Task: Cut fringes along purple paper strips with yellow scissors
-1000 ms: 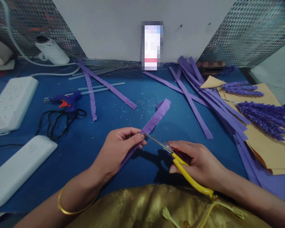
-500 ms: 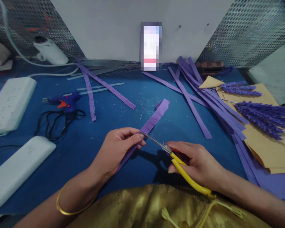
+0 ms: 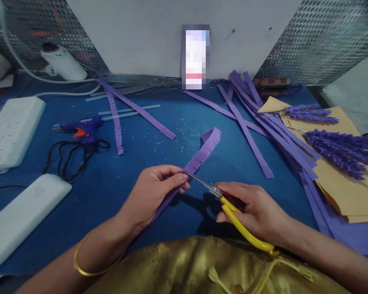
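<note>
Between the thumb and fingers of my left hand [image 3: 164, 185] is pinched a purple paper strip [image 3: 202, 155], its far part fringed with small cuts and curling over at the end. The strip's plain tail runs down beneath the wrist. My right hand [image 3: 248, 208] is closed on a pair of scissors [image 3: 216, 190] with yellow handles. Their blades look nearly closed, and the tips lie at the strip's edge right beside my left thumb. Part of the handles is hidden by my right fingers.
At left lie a blue glue gun [image 3: 87, 127] with a black cord and white power strips [image 3: 16, 130]. Fringed strips [image 3: 138, 108], plain purple strips [image 3: 248, 134] and lavender-like stems [image 3: 334, 147] on brown paper [image 3: 355, 200] surround the hands. A blurred phone [image 3: 195, 57] leans at the back.
The fringed end of the strip has shifted slightly to the right. Both hands keep their grip in almost the same place, and the view has tilted a little.
</note>
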Tool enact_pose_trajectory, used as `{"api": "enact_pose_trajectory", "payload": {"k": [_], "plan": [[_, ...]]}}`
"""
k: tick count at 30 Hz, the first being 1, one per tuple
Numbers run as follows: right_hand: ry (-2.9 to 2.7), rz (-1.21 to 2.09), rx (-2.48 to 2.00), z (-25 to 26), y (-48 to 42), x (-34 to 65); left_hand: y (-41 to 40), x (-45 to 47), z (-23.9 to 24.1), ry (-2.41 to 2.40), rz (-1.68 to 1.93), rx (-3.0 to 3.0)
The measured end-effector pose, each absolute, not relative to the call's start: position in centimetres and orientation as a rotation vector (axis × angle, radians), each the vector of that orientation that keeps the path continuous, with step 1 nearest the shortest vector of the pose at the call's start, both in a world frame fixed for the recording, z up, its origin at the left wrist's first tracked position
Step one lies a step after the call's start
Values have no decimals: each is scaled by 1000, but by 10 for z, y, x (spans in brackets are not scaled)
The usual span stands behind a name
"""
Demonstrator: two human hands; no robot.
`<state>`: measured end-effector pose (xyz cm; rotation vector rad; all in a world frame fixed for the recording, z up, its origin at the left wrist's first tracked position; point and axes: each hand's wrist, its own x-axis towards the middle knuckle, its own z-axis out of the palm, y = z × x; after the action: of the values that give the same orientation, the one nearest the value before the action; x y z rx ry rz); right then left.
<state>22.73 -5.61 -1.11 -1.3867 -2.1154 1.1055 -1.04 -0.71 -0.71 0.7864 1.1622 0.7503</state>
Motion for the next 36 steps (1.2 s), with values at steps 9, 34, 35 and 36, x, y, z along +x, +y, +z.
{"api": "enact_pose_trajectory", "payload": {"k": [9,34,35,36], "plan": [[-2109,1137,-1456,-12,-52,225,-4,-11,-9,1165,707,744],[-2125,681,-1523,52,-17,222,31,-2,51,1027,1033,1012],[-2120,680,-1505,55,-13,221,33,-2,54,1015,1048,1024],[-2114,679,-1486,58,-10,220,35,-1,57,1004,1061,1036]]}}
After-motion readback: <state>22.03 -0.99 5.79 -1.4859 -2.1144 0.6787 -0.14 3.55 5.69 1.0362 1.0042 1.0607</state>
